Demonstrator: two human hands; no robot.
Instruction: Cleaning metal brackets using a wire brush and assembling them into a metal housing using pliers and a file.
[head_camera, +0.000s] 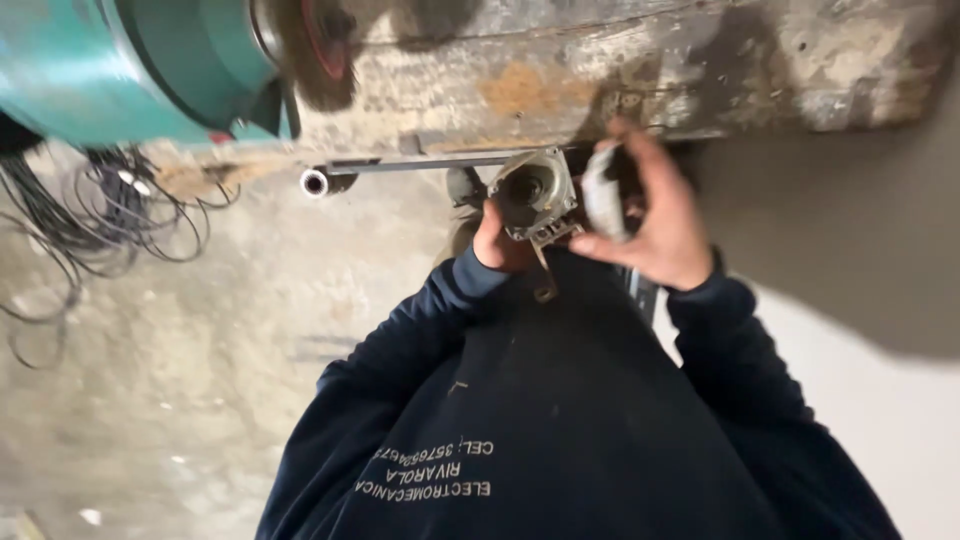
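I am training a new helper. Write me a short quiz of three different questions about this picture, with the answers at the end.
1. True or false: the left hand holds a small round metal part.
2. What does the right hand grip? A) a pale cloth-like piece B) a hammer C) a cup
3. Fill in: the green machine with a grinding wheel stands on the worn ______.

Key
1. True.
2. A, the pale cloth-like piece, held right beside the metal part.
3. Workbench; loose wires lie on the floor below it.
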